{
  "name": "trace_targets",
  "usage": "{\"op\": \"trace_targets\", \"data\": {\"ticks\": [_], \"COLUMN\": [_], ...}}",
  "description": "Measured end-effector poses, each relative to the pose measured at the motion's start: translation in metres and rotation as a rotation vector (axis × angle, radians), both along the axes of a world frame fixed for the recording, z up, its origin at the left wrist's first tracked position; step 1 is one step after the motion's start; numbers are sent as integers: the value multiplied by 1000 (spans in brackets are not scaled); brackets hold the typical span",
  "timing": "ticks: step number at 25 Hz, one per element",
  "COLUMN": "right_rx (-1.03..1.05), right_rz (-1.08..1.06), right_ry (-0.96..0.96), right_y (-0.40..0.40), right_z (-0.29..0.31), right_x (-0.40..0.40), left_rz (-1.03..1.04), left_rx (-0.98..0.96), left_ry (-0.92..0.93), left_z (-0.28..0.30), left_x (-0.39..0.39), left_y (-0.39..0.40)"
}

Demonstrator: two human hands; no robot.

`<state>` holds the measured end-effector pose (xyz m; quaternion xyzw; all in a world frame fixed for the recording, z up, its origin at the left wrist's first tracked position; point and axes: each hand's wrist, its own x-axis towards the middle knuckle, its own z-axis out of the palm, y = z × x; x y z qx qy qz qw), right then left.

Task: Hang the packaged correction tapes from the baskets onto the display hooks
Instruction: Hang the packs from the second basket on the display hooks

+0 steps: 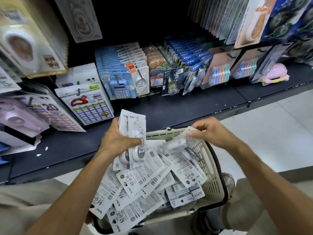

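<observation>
A beige plastic basket sits below my hands, filled with several white packaged correction tapes lying loose. My left hand grips an upright stack of these packs above the basket's left side. My right hand pinches the top of one more pack, blurred, over the basket's far rim. Display hooks carry other packs: one hook at the left sticks through a label-sheet pack.
A dark shelf runs across behind the basket, with rows of hung stationery packs and blue correction tape packs. A pink item lies on the shelf at right. Pale floor tiles lie to the right.
</observation>
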<state>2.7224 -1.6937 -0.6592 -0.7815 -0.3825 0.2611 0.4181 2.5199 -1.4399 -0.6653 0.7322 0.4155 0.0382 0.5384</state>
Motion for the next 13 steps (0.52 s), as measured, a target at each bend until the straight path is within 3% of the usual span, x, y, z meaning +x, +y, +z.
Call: {"op": "trace_targets", "data": {"ticks": [2,3,8,12,13], "right_rx": [60,35,26,177,209], "right_rz": [64,83,-293,-518,-616], "right_ry": [309,363,258,132,182], "right_y": [6,13,49,57,59], "right_z": [18,19,8,16,18], "right_x": [-3,-13,-56,-67,-70], "left_rz": [-86,-135,-217,-152,-131], "left_rx": [-130,-228,-666,-697,-670], "left_ry": [-75,-115,-200,-209,-209], "left_z": [3,5,6,4,5], "left_x": [4,6,2,3,5], "left_y": [-8,-15,-33,-41,-42]}}
